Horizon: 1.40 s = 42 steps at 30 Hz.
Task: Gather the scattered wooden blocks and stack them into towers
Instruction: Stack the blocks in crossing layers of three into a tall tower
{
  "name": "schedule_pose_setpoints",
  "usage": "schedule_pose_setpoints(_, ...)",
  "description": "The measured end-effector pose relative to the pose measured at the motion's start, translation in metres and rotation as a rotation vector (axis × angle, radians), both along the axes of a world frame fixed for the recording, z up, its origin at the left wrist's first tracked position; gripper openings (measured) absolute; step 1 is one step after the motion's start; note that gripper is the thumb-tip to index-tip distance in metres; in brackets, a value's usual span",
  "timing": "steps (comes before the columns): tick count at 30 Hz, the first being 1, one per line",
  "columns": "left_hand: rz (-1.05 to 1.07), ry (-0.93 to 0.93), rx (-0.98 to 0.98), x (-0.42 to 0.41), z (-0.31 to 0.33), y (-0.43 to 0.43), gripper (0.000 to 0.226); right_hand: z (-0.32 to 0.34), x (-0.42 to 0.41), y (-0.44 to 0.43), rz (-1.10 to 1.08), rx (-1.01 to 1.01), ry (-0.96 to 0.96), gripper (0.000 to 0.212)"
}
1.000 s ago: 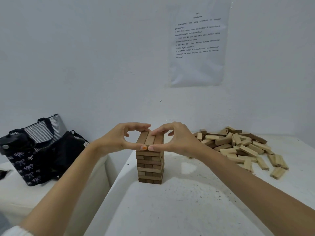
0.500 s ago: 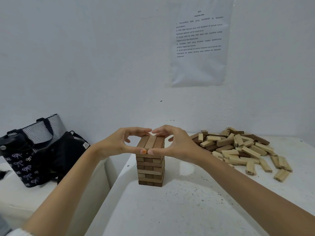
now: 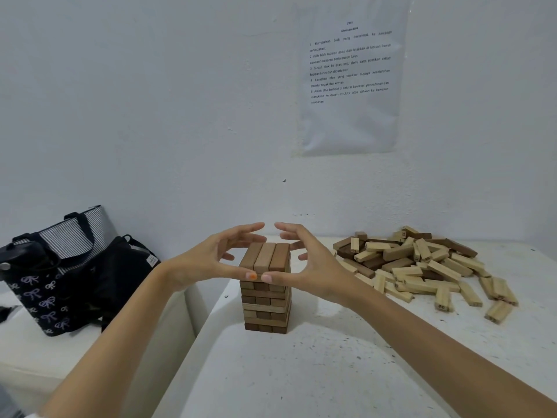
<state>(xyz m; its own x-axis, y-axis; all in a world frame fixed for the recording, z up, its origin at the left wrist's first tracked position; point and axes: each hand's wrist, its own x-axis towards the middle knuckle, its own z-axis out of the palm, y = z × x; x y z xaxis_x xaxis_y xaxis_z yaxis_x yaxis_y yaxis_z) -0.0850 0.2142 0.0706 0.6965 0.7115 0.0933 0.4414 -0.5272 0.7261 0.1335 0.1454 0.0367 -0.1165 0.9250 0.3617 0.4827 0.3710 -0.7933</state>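
A tower of brown wooden blocks [image 3: 265,300] stands upright on the white table [image 3: 316,372], several layers high, with three blocks side by side on top. My left hand [image 3: 208,260] flanks the top layer from the left and my right hand [image 3: 313,263] from the right. Both thumbs touch the near ends of the top blocks. The other fingers are spread and lifted above and behind the top, apart from it. A loose pile of light and dark wooden blocks [image 3: 428,267] lies to the right of the tower.
A black bag with bow print and a striped tote [image 3: 66,273] sit on a lower white surface [image 3: 36,357] to the left, across a gap beside the table edge. A printed paper sheet [image 3: 351,76] hangs on the wall behind.
The fingers of both hands have lifted off the far side of the top layer and spread open. The thumbs stay at the near ends. The tower has not moved.
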Motion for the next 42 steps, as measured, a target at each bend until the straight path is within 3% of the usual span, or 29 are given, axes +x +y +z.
schedule_pose_setpoints(7, 0.009, -0.041, -0.029, -0.001, -0.006, 0.003, 0.088, -0.002, -0.001, -0.001, -0.015, -0.008, 0.009, 0.076)
schedule_pose_setpoints(32, -0.007, -0.198, -0.139, 0.002, -0.015, 0.001, 0.074, -0.005, -0.001, -0.004, -0.025, 0.000, 0.078, 0.071)
schedule_pose_setpoints(35, -0.001, -0.209, -0.153, 0.002, -0.015, -0.002, 0.077, -0.004, -0.002, -0.005, -0.020, -0.018, 0.077, 0.075)
schedule_pose_setpoints(42, 0.039, -0.194, -0.134, 0.001, -0.013, -0.012, 0.102, -0.004, -0.002, -0.010, 0.004, -0.088, 0.049, 0.109)
